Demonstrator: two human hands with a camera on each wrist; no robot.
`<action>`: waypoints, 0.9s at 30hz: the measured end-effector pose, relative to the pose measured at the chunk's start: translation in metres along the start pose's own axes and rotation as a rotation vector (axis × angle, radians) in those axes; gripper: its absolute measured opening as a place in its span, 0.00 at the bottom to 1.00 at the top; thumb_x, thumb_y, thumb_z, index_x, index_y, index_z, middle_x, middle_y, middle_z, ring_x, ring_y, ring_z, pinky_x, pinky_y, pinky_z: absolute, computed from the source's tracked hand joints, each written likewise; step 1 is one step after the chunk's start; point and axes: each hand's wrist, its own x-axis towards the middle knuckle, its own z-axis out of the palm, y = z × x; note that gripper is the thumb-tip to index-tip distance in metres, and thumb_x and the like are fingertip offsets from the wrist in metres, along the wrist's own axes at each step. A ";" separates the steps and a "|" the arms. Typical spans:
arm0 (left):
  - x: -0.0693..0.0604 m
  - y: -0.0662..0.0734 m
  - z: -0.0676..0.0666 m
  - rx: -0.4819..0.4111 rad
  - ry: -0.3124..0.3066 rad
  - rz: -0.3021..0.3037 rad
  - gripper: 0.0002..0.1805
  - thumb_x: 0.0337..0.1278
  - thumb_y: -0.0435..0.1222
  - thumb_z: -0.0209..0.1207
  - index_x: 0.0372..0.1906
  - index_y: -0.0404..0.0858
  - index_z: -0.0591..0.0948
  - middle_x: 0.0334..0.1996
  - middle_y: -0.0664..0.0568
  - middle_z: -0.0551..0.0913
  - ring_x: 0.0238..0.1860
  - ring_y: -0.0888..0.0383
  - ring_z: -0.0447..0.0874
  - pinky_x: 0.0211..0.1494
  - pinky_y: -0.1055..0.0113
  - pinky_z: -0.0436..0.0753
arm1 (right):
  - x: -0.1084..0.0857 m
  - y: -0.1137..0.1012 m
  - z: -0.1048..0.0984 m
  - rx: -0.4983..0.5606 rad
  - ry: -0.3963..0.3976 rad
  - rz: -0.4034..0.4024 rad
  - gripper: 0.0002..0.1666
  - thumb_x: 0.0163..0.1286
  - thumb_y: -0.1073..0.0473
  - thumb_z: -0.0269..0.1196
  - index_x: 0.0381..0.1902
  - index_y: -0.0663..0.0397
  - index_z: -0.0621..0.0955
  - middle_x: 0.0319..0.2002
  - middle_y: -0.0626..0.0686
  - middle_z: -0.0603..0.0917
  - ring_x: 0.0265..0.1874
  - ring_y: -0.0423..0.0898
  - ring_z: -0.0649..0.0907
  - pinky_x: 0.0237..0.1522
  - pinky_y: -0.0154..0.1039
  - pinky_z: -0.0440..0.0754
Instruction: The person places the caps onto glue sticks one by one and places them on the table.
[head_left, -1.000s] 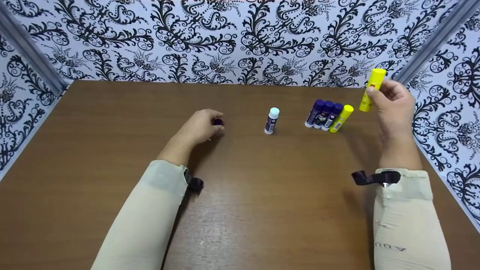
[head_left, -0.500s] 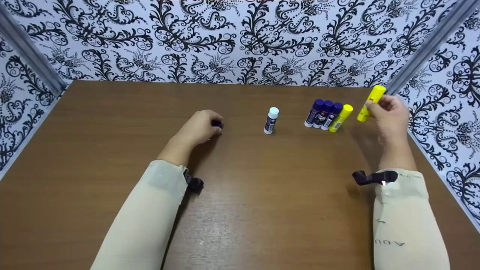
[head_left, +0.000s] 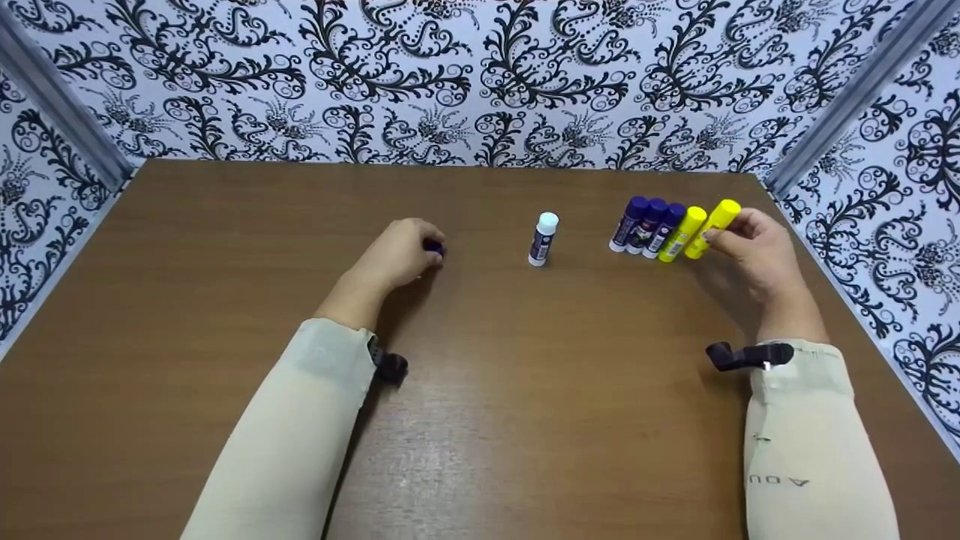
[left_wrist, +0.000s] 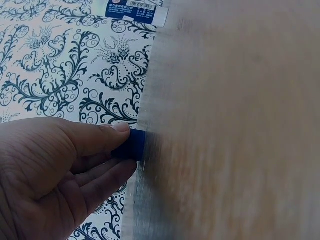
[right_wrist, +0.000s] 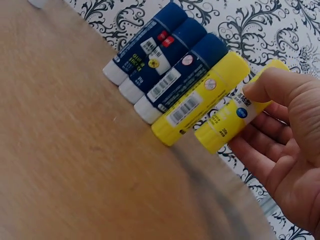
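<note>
In the head view my left hand (head_left: 399, 252) rests low over the table's middle. Its thumb and fingers pinch a small dark blue cap (left_wrist: 132, 145), partly hidden by the fingers. My right hand (head_left: 763, 251) holds a yellow glue stick (head_left: 714, 227) between thumb and fingers, at the right end of a row. That row has three blue glue sticks with white bases, the middle one (head_left: 648, 226) among them, and a yellow glue stick (head_left: 682, 234), all upright side by side. A narrow gap separates the held stick from the yellow one in the right wrist view.
A lone glue stick (head_left: 542, 240) with a whitish top and blue label stands between my left hand and the row. The brown table (head_left: 525, 390) meets patterned walls (head_left: 480, 82) at the back and sides.
My right hand has brought the yellow glue stick down and left, close to the row's end. The left hand stays nearly still with the cap.
</note>
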 end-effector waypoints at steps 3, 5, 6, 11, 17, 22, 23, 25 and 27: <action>0.000 0.001 0.000 -0.001 -0.005 -0.006 0.16 0.66 0.30 0.65 0.56 0.31 0.86 0.57 0.38 0.85 0.62 0.43 0.81 0.72 0.52 0.78 | 0.000 0.004 0.001 -0.001 -0.032 0.013 0.11 0.67 0.70 0.70 0.44 0.54 0.82 0.37 0.43 0.86 0.39 0.39 0.83 0.44 0.25 0.85; 0.000 0.001 0.000 0.000 -0.006 -0.008 0.16 0.66 0.30 0.64 0.56 0.31 0.86 0.57 0.38 0.85 0.62 0.42 0.81 0.72 0.52 0.78 | 0.000 0.007 0.001 -0.010 -0.043 0.016 0.11 0.68 0.70 0.69 0.45 0.54 0.83 0.38 0.43 0.87 0.40 0.39 0.84 0.45 0.27 0.86; -0.001 0.001 0.000 0.001 -0.008 -0.008 0.16 0.67 0.30 0.64 0.57 0.31 0.86 0.57 0.38 0.85 0.62 0.42 0.81 0.72 0.51 0.78 | 0.001 0.008 0.002 -0.001 -0.047 0.023 0.11 0.68 0.70 0.69 0.45 0.55 0.83 0.38 0.44 0.88 0.40 0.40 0.85 0.46 0.28 0.86; -0.001 0.002 0.000 0.003 -0.007 0.005 0.13 0.66 0.29 0.63 0.53 0.32 0.87 0.54 0.39 0.86 0.58 0.44 0.82 0.68 0.52 0.81 | 0.001 0.011 0.003 0.012 -0.057 0.033 0.12 0.67 0.70 0.69 0.46 0.55 0.83 0.39 0.45 0.88 0.40 0.41 0.86 0.46 0.30 0.87; -0.001 0.002 0.000 0.004 -0.004 0.014 0.10 0.66 0.28 0.64 0.49 0.32 0.88 0.51 0.39 0.87 0.55 0.45 0.82 0.65 0.53 0.81 | 0.000 0.014 0.004 0.131 -0.093 0.098 0.16 0.67 0.73 0.67 0.51 0.59 0.80 0.44 0.50 0.87 0.44 0.47 0.85 0.49 0.36 0.89; -0.001 0.002 0.000 -0.003 -0.007 0.006 0.10 0.67 0.29 0.64 0.49 0.32 0.88 0.51 0.40 0.87 0.54 0.45 0.82 0.64 0.53 0.82 | -0.001 0.015 0.005 0.043 -0.077 0.096 0.16 0.68 0.70 0.69 0.52 0.57 0.80 0.44 0.49 0.87 0.45 0.46 0.85 0.50 0.34 0.89; -0.001 0.002 0.000 -0.005 -0.008 0.006 0.09 0.67 0.29 0.64 0.49 0.32 0.88 0.51 0.40 0.87 0.54 0.45 0.82 0.64 0.54 0.82 | -0.001 0.015 0.005 0.049 -0.079 0.098 0.16 0.69 0.70 0.69 0.53 0.58 0.80 0.45 0.49 0.87 0.46 0.47 0.86 0.51 0.35 0.88; -0.002 0.002 0.000 -0.007 -0.008 0.005 0.09 0.67 0.29 0.64 0.49 0.32 0.88 0.51 0.40 0.87 0.54 0.44 0.82 0.64 0.53 0.82 | -0.001 0.015 0.005 0.091 -0.085 0.117 0.17 0.68 0.70 0.69 0.54 0.59 0.80 0.46 0.51 0.87 0.47 0.48 0.86 0.53 0.37 0.88; -0.002 0.002 0.000 -0.008 -0.007 0.006 0.10 0.67 0.29 0.64 0.49 0.32 0.88 0.51 0.40 0.87 0.55 0.44 0.82 0.65 0.53 0.82 | -0.002 0.015 0.005 0.135 -0.095 0.130 0.18 0.68 0.71 0.68 0.55 0.60 0.80 0.47 0.53 0.86 0.48 0.50 0.86 0.54 0.38 0.88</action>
